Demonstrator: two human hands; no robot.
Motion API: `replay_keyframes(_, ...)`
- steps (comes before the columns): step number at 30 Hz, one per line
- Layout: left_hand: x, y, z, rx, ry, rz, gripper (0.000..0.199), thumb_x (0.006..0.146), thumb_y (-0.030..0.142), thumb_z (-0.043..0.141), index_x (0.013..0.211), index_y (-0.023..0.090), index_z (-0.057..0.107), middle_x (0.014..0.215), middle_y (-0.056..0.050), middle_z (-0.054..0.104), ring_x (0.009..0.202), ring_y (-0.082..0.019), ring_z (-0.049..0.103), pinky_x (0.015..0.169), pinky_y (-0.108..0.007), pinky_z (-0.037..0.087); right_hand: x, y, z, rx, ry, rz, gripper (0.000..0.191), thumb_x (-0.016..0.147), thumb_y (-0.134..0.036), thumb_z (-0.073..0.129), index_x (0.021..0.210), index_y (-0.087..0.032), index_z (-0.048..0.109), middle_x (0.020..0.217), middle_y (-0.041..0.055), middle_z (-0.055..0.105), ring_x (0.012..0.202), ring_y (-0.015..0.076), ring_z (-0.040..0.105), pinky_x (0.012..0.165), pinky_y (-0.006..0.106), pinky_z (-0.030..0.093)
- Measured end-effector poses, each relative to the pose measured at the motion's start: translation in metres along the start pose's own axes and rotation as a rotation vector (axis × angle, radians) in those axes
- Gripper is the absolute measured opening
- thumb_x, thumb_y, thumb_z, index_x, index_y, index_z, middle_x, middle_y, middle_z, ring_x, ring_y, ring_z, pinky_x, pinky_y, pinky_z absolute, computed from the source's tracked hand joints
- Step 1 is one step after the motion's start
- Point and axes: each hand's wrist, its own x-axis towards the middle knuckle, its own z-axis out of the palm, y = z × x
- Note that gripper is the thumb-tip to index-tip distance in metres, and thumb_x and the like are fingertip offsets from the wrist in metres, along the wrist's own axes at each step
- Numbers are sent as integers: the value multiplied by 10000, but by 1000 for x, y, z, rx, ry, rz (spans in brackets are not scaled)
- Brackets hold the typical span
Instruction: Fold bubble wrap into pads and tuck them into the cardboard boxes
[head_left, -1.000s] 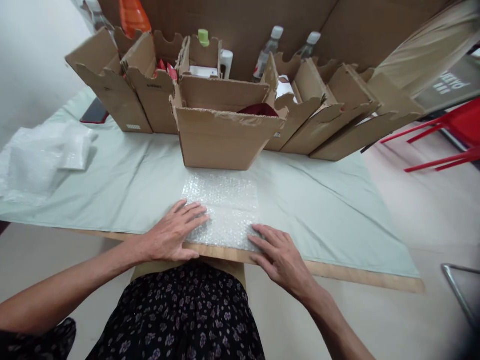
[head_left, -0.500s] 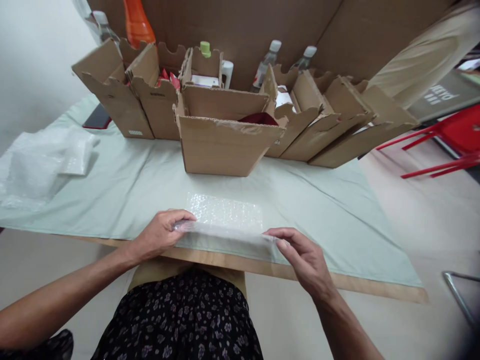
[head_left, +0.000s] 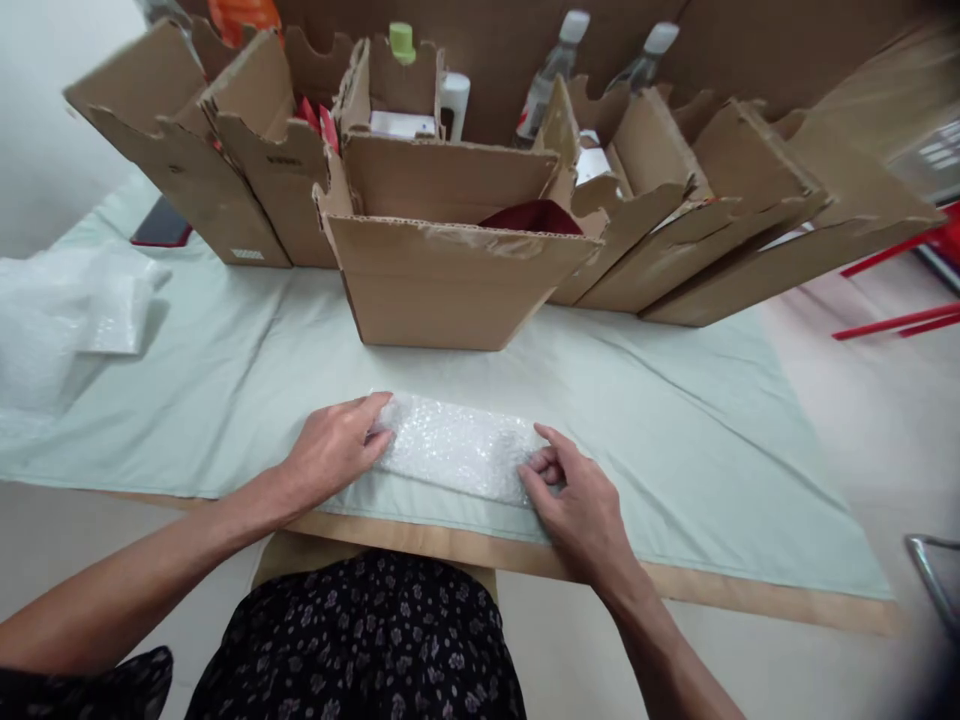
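Note:
A clear strip of bubble wrap (head_left: 454, 445) lies folded over on the pale green cloth near the table's front edge. At its left end my left hand (head_left: 341, 440) grips the wrap between thumb and fingers. The opposite end is pinched by my right hand (head_left: 574, 490), its fingers curled over the edge. Whether anything lies inside the fold, I cannot tell.
Behind the wrap stands a cardboard box (head_left: 457, 290) with dark red material inside. More cardboard bins (head_left: 247, 190) and capped bottles (head_left: 551, 85) line the back. Loose bubble wrap (head_left: 67, 320) and a dark flat object (head_left: 161, 222) lie left. A red chair (head_left: 900, 320) is at right.
The flap of bubble wrap I held raised at the front has come down flat over the rest. Both hands moved slightly forward with it, and the view shifted closer to the boxes.

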Motion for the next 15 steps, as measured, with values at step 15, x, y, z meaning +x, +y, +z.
replay_keyframes(15,-15,-11,-1,29,38,-124,500,892,248,607,1384,193,540,937,-30,718,801,-219,690,694,-324,512,34,11,1,-103,59,-260,312,980,-330,530,1200,-193,705,941,73,766,814,241,700,823,420,523)
